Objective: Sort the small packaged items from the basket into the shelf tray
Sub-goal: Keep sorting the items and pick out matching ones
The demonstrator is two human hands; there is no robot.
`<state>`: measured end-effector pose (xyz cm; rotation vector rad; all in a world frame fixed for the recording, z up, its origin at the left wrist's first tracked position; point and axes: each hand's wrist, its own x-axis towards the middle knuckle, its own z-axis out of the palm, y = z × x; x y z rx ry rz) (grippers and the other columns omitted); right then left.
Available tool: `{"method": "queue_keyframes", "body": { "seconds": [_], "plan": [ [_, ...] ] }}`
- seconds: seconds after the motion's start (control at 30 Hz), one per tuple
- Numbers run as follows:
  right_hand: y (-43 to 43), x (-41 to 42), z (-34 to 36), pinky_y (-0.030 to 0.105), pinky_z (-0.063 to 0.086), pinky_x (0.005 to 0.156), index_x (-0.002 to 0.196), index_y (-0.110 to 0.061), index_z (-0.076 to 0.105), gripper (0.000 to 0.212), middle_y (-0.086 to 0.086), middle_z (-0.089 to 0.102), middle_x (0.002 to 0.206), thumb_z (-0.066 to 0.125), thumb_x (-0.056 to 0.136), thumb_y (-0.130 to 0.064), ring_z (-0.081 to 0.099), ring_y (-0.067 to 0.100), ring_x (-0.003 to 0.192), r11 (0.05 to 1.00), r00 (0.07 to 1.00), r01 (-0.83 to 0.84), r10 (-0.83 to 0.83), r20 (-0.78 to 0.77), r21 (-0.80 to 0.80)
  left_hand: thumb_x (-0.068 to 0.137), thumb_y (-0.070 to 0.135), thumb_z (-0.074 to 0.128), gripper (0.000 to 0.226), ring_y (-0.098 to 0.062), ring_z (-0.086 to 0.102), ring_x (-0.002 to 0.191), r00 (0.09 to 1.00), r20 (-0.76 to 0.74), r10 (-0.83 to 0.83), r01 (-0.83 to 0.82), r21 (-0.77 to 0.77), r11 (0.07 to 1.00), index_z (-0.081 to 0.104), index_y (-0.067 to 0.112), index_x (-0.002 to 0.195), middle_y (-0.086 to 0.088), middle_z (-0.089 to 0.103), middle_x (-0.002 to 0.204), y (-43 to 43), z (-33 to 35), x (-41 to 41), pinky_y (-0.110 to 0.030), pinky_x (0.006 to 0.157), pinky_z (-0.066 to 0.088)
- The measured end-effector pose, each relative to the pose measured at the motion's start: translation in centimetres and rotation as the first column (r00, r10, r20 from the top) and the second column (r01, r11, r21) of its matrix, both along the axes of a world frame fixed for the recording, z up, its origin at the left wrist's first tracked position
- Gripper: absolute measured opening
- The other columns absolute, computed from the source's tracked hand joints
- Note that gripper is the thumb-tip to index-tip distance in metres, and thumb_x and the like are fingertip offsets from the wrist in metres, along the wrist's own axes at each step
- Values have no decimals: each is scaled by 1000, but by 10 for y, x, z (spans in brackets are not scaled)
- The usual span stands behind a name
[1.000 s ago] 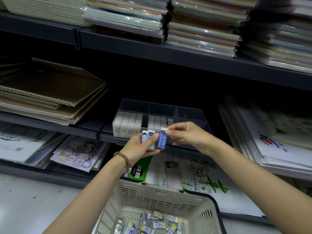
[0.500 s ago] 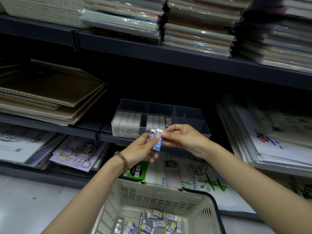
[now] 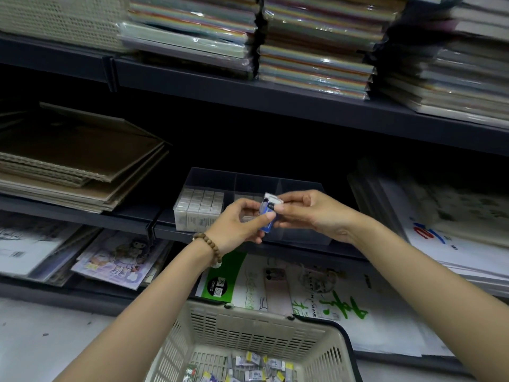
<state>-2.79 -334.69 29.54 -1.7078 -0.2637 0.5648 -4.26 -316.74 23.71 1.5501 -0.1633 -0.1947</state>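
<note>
Small packaged item [image 3: 267,217], blue and white, held upright in front of the shelf tray [image 3: 249,176] | left hand [image 3: 238,226] pinches its lower part | right hand [image 3: 311,213] pinches its top | more packets [image 3: 253,366] lie in the basket [image 3: 248,315] below | tray's left compartment holds rows of white boxes [image 3: 199,202]

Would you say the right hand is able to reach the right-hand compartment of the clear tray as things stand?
Probably yes: the right hand is just before the clear tray, whose top is open, nothing between; but it and the left hand both pinch the blue packet.
</note>
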Motion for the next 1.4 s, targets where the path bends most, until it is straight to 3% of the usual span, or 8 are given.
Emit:
{"method": "queue_keyframes", "body": {
  "seconds": [0.13,0.3,0.43,0.6,0.73,0.87,1.07,1.4],
  "plan": [
    [-6,11,2,17,56,75,102,-13,62,19,10,72,101,66,84,-11,71,15,86,996,998,70,-69,-4,52,79,15,70,23,-7,65,61,998,65,-11,12,-19,1000,59,17,99,-2,65,97,-2,2,12,-17,58,53],
    [-9,21,1,20,56,81,114,-5,57,28,17,67,109,63,87,-10,68,23,92,998,995,55,-55,88,6,77,12,74,28,-5,67,63,991,126,-44,36,70,997,60,17,100,0,66,93,-2,9,25,-17,58,53],
    [-11,29,1,19,56,69,116,-1,56,34,11,67,94,64,85,-11,69,12,79,996,977,27,-9,212,-83,73,15,78,36,-8,68,59,988,147,-55,29,178,984,58,15,103,-3,67,91,-3,17,32,-17,56,54],
    [-24,41,1,17,49,58,112,-9,61,35,-1,73,92,63,84,-31,68,10,80,976,962,-1,60,265,-218,73,24,78,56,-13,69,84,965,252,-77,-2,298,954,52,15,123,4,62,115,5,17,37,-28,75,58],
    [-35,55,-6,12,44,54,108,-17,65,24,-7,71,89,58,89,-29,63,3,75,964,988,-16,56,143,-265,72,44,74,65,-6,51,115,895,422,-146,-174,631,756,51,21,128,6,54,129,25,2,38,-15,95,37],
    [-27,68,-12,12,41,55,114,-13,64,28,-2,66,88,56,92,-27,58,3,71,939,994,-52,83,77,-339,74,59,64,71,-13,42,127,889,375,-263,-186,820,541,45,26,135,6,49,138,27,-16,34,-29,106,35],
    [-16,76,-14,17,42,61,117,-9,62,34,7,63,90,56,92,-30,56,7,72,872,989,-33,100,112,-489,77,61,59,69,-14,37,131,865,413,-285,-242,842,483,44,29,136,6,45,141,27,-22,33,-30,107,29],
    [5,57,-33,31,52,80,125,-7,53,47,9,64,111,66,86,-30,63,16,76,771,906,154,140,400,-618,76,63,59,67,-14,39,128,853,435,-290,-262,836,483,47,31,133,7,48,138,27,-27,34,-29,105,33]
  ]
}}
